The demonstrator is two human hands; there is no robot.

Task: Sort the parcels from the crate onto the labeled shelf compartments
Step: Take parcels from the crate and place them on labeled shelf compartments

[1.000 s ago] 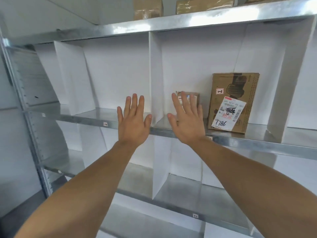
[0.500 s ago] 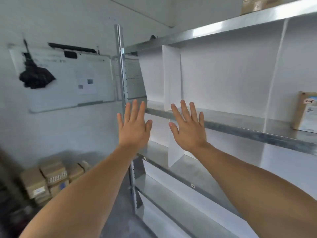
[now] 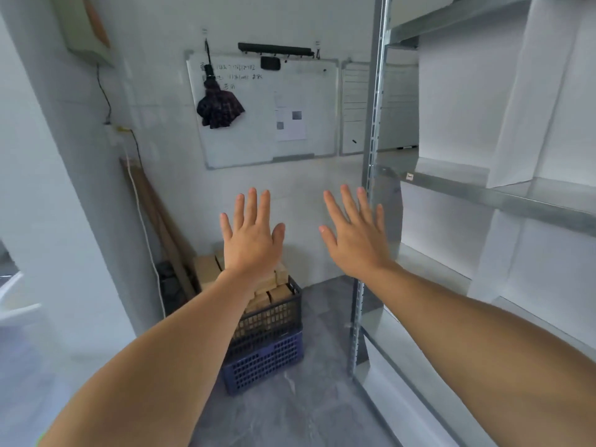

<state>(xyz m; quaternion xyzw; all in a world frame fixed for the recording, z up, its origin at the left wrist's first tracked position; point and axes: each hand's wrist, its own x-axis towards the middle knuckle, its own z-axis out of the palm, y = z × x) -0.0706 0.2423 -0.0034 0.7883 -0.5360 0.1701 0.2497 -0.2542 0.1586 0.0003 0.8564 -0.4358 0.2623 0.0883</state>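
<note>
Head view shows both hands empty and the crate (image 3: 274, 312) in the lower middle of the frame piled above its rim with brown cardboard parcels (image 3: 267, 293), so by my reading most of the sorting is left to do. It is a dark mesh crate stacked on a blue crate (image 3: 267, 362), standing on the grey floor (image 3: 309, 398) near the corner of the room, just left of the shelf's metal upright (image 3: 371, 175). The shelf compartments (image 3: 458, 101) that show at the right of the frame, walled with white dividers, hold nothing that can be seen; a small label (image 3: 410, 177) sits on the front edge of one shelf, too small to read. Whether any parcel is already placed elsewhere on the shelf cannot be told from here.

The left hand (image 3: 250, 238) and the right hand (image 3: 353, 235) are held up side by side in the middle of the frame, backs toward the camera, fingers spread wide and pointing upward, touching nothing. Both forearms stretch forward from the lower corners, bare. The left hand overlaps the parcels in the picture but is apart from them, well above the crate
</note>
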